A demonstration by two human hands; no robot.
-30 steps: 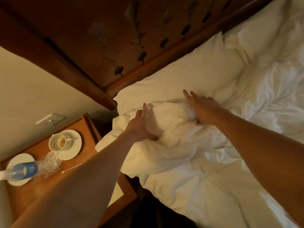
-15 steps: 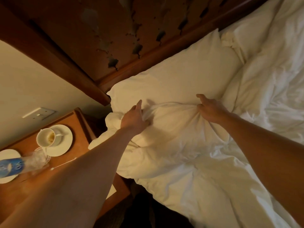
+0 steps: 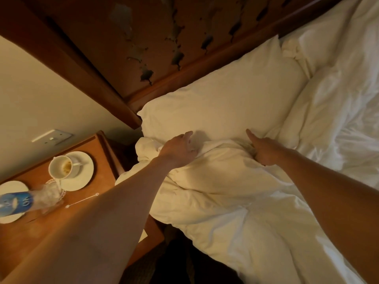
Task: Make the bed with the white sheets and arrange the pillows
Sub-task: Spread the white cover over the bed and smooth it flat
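The left hand (image 3: 180, 149) and the right hand (image 3: 264, 150) both gripped the top edge of the white sheet (image 3: 215, 177). The fingers of each hand were curled down into the soft cloth. One finger of the right hand stuck out straight. The hands were a little apart, so I think they held the edge wide to pull it flat and even.

Just past the fingertips lay a big pillow (image 3: 221, 95), right up against the headboard (image 3: 184, 50). It looked smooth and puffy. The sheet stopped at the pillow's near edge, likely so the pillow could stay on top and show.

The sheet was not neat yet. Between the hands it sat in a fat lump. Behind the wrists, toward the person, it had many folds and creases. Out past the right hand it was rumpled too.

Off to the side of the left hand was a tabletop (image 3: 98, 152) with a used cup (image 3: 60, 167) and a water bottle (image 3: 16, 203), well apart from both hands.
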